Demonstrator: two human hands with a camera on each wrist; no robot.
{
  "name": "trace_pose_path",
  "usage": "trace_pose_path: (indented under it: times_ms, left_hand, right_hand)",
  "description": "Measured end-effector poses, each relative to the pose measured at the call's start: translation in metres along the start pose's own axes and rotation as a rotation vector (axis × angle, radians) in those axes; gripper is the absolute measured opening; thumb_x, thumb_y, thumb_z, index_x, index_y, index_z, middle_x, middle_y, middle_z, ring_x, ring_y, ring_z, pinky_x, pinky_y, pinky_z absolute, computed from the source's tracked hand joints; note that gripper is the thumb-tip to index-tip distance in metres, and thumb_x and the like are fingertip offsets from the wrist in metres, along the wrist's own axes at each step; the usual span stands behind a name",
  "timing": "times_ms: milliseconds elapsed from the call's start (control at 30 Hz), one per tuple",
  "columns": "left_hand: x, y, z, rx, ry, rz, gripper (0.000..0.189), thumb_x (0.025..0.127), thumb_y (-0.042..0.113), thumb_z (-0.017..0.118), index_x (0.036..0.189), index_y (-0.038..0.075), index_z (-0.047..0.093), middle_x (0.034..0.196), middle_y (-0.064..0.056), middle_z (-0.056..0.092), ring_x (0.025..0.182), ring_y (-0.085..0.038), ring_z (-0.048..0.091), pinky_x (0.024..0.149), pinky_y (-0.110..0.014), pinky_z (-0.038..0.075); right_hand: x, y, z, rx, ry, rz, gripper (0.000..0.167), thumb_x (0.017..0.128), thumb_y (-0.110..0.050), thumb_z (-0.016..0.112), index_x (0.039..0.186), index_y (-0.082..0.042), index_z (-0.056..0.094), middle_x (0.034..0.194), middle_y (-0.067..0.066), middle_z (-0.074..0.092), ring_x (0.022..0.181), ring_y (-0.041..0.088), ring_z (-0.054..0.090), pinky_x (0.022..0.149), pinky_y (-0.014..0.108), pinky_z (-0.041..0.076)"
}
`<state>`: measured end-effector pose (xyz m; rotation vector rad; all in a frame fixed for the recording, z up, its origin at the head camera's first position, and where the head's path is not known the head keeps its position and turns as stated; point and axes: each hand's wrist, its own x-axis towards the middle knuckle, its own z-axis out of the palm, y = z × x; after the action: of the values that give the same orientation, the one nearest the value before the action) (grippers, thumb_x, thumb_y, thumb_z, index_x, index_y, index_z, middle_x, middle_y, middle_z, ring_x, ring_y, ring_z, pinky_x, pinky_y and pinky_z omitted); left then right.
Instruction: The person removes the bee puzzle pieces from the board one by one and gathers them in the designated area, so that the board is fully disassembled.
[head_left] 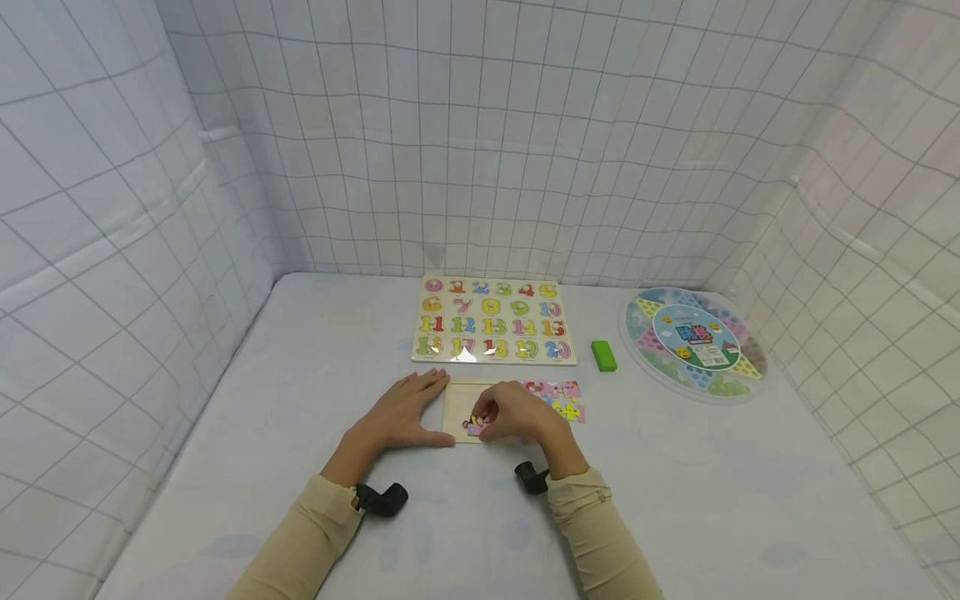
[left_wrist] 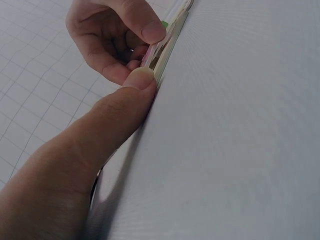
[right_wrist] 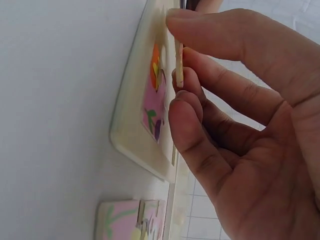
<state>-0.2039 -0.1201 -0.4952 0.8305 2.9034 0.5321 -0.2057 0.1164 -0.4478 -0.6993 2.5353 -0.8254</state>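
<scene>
A shallow wooden puzzle tray lies flat on the table. My left hand is spread along its left side, fingertips at the far corner and thumb at the near one, fingers fairly straight. Over the tray, my right hand pinches a thin puzzle piece between thumb and fingertips, seen edge-on in the right wrist view. Pink and orange pieces lie inside the tray, partly covered by the right hand in the head view. Loose puzzle pieces lie to the right of the tray.
Behind the tray lies a wooden number board. A green block sits to its right, and a round game board in clear packaging lies farther right. Grid-patterned cloth walls surround the table's back and sides.
</scene>
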Motion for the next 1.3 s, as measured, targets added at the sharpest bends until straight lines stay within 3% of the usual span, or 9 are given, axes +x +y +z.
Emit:
trace_pose_path:
  times_ms: [400,867,1300]
  left_hand:
    - [0.001,-0.001,0.000,-0.001,0.005,0.016,0.110,0.071,0.074,0.065,0.151,0.006,0.034,0.159,-0.009,0.033,0.149,-0.027,0.027,0.123,-0.048,0.022]
    - [0.001,-0.001,0.002,-0.003,-0.004,0.005,0.110,0.071,0.075,0.065,0.152,0.007,0.033,0.159,-0.009,0.032,0.149,-0.027,0.027,0.123,-0.049,0.022]
    - [0.003,-0.003,0.003,0.013,0.007,0.000,0.110,0.071,0.076,0.064,0.152,0.007,0.033,0.159,-0.010,0.031,0.149,-0.027,0.028,0.123,-0.048,0.022]
  right_hand:
    - [-0.004,0.002,-0.008,0.023,0.021,0.000,0.028,0.074,-0.010,0.083,0.101,-0.010,0.074,0.085,-0.003,0.065,0.076,0.011,0.056,0.067,0.022,0.050]
    - [-0.008,0.005,-0.010,0.036,0.017,-0.006,0.025,0.075,-0.009,0.082,0.099,-0.010,0.074,0.085,-0.002,0.067,0.077,0.011,0.057,0.067,0.023,0.051]
    - [-0.036,0.031,-0.023,-0.007,0.053,0.021,0.024,0.074,-0.008,0.082,0.096,-0.011,0.073,0.086,-0.002,0.065,0.077,0.013,0.055,0.067,0.024,0.050]
